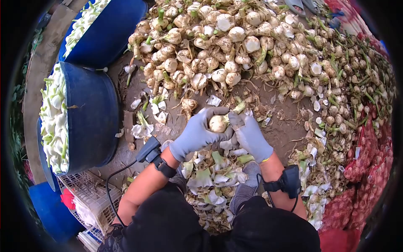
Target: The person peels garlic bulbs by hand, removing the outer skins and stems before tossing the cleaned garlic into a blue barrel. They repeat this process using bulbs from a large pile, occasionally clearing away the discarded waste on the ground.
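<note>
In the middle of the view, my left hand, in a grey glove, is wrapped round a pale garlic bulb. The bulb's green stem points up and to the right. My right hand, also gloved, is closed at the stem side of the bulb, its fingers pressed against the neck. Whether it holds a tool or a piece of peel is too small to make out. Below both hands, between the shoes, lies a heap of peeled skins and leaves.
A large pile of unpeeled bulbs lies ahead, with smaller bulbs to the right. Blue barrels of peeled white bulbs stand at left, above a white crate. Red net sacks lie at far right.
</note>
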{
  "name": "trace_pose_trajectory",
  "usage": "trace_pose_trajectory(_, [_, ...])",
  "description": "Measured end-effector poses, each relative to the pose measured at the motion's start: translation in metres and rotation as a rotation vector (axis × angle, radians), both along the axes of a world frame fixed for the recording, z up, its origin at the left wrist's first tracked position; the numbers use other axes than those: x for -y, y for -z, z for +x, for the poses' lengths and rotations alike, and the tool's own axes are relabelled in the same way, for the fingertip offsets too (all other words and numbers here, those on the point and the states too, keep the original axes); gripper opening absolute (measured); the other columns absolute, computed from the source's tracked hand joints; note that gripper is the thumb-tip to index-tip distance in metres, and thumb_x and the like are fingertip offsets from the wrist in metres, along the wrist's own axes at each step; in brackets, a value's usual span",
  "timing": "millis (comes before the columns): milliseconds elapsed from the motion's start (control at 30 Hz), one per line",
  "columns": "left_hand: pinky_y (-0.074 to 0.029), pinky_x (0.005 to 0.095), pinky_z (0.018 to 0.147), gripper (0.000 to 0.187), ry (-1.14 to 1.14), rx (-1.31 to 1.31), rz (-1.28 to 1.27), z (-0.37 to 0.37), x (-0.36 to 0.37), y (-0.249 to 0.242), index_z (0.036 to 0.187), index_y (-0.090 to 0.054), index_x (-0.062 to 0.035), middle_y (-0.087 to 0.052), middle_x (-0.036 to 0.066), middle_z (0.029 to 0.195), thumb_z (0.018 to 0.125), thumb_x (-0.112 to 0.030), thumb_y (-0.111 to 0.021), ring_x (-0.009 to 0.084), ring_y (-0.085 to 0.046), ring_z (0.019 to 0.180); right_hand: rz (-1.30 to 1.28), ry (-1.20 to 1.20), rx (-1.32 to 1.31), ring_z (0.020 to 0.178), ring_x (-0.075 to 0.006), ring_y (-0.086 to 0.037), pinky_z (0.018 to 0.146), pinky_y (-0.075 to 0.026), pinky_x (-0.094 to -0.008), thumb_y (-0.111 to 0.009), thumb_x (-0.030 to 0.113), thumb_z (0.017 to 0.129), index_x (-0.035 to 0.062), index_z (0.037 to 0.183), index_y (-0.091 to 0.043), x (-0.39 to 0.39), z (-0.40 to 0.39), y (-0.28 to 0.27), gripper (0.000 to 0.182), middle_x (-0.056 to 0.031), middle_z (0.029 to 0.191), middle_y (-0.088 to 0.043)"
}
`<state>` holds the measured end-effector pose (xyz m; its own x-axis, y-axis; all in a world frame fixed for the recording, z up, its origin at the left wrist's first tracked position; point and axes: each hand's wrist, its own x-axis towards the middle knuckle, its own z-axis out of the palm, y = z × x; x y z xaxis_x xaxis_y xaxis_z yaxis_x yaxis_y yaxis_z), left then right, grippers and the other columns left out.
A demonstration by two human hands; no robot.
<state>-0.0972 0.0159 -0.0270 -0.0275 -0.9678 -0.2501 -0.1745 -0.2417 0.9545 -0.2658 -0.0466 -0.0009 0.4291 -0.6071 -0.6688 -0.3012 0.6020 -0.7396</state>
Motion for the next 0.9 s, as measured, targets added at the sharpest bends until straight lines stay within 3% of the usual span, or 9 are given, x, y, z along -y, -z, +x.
trace_pose_trajectory(233, [-0.046,0.0264,0.096,0.07,-0.15,-0.7,0.139,0.012,-0.005,-0.014,0.134,-0.05,-0.0044,-0.061,0.005,0.116,0.07,-0.001,-0.078,0.0133,-0.059,0.105,-0.148,-0.066,0.04,0.047,-0.0171,-0.057,0.045,-0.045,-0.0337,-0.05,0.024,0.099,-0.0015,0.092,-0.056,-0.008,0.002,-0.013,0.027,-0.007,0.064,-0.062])
trace_pose_trajectory(267, [-0.051,0.0237,0.082,0.065,-0.223,-0.718,0.14,0.011,-0.004,-0.02,0.139,-0.043,-0.0063,-0.06,0.006,0.118,0.081,-0.01,-0.072,0.0143,-0.062,0.096,-0.148,-0.069,0.043,0.047,-0.0171,-0.057,0.045,-0.045,-0.0337,-0.05,0.024,0.099,-0.0015,0.092,-0.056,-0.01,0.003,-0.009,0.027,-0.007,0.064,-0.062])
trace_pose_trajectory(333, [-0.048,0.0194,0.064,0.06,-0.228,-1.072,0.203,0.019,-0.011,-0.023,0.142,-0.039,-0.009,-0.059,0.007,0.119,0.092,-0.033,-0.062,0.0137,-0.062,0.082,-1.096,-0.31,-0.387,0.05,-0.0193,-0.059,0.046,-0.044,-0.0363,-0.055,0.024,0.098,-0.0004,0.085,-0.058,-0.015,0.007,-0.001,0.028,-0.0041,0.065,-0.063])
trace_pose_trajectory(367, [-0.042,0.0175,0.053,0.065,-0.252,-1.101,0.232,0.017,-0.012,-0.016,0.146,-0.033,-0.0115,-0.059,0.007,0.117,0.096,-0.05,-0.05,0.0121,-0.06,0.072,-1.146,-0.346,-0.377,0.063,-0.0308,-0.064,0.059,-0.05,-0.0431,-0.062,0.013,0.09,-0.0016,0.095,-0.061,-0.017,0.005,-0.004,0.016,-0.0109,0.074,-0.066])
trace_pose_trajectory(500, [-0.043,0.0197,0.053,0.071,-0.249,-0.976,0.124,0.01,-0.012,-0.026,0.149,-0.026,-0.0113,-0.061,0.007,0.11,0.095,-0.045,-0.057,0.0107,-0.059,0.07,-0.982,0.026,0.132,0.061,-0.0238,-0.063,0.054,-0.049,-0.0381,-0.064,0.01,0.088,-0.0022,0.099,-0.064,-0.016,0.018,0.012,0.016,-0.0097,0.076,-0.066])
trace_pose_trajectory(567, [-0.044,0.0198,0.052,0.072,-0.198,-0.721,0.136,0.009,-0.016,-0.024,0.149,-0.026,-0.0098,-0.061,0.007,0.108,0.095,-0.047,-0.057,0.0102,-0.059,0.07,-0.219,0.08,0.307,0.064,-0.0163,-0.062,0.057,-0.049,-0.0303,-0.063,0.008,0.088,-0.0038,0.105,-0.064,-0.014,0.016,0.005,0.021,-0.0072,0.08,-0.066])
trace_pose_trajectory(667, [-0.045,0.0195,0.052,0.071,-0.174,-0.455,0.149,0.015,-0.018,-0.032,0.145,-0.03,-0.0045,-0.062,0.006,0.102,0.095,-0.046,-0.057,0.0084,-0.06,0.068,-0.003,0.004,0.142,0.071,-0.011,-0.062,0.063,-0.05,-0.0251,-0.061,0.006,0.089,-0.0048,0.104,-0.063,-0.008,0.011,0.002,0.018,-0.006,0.086,-0.066])
trace_pose_trajectory(733, [-0.044,0.0188,0.045,0.065,-0.199,-0.577,0.251,0.026,-0.019,-0.033,0.14,-0.038,-0.0034,-0.064,0.007,0.096,0.097,-0.051,-0.049,0.0095,-0.063,0.067,-0.027,-0.067,0.091,0.072,-0.011,-0.062,0.064,-0.051,-0.0249,-0.058,0.002,0.088,-0.0057,0.105,-0.062,-0.012,0.012,0.008,0.019,-0.0066,0.087,-0.067])
trace_pose_trajectory(900, [-0.048,0.0223,0.075,0.046,-0.321,0.078,-0.102,0.041,-0.031,-0.004,0.126,-0.053,0.002,-0.064,0.003,0.094,0.098,-0.034,-0.055,0.0076,-0.058,0.081,-0.06,-0.081,0.296,0.083,-0.0151,-0.065,0.069,-0.053,-0.0272,-0.055,0.0,0.089,-0.0062,0.11,-0.059,-0.038,0.024,0.002,0.022,-0.0085,0.092,-0.068])
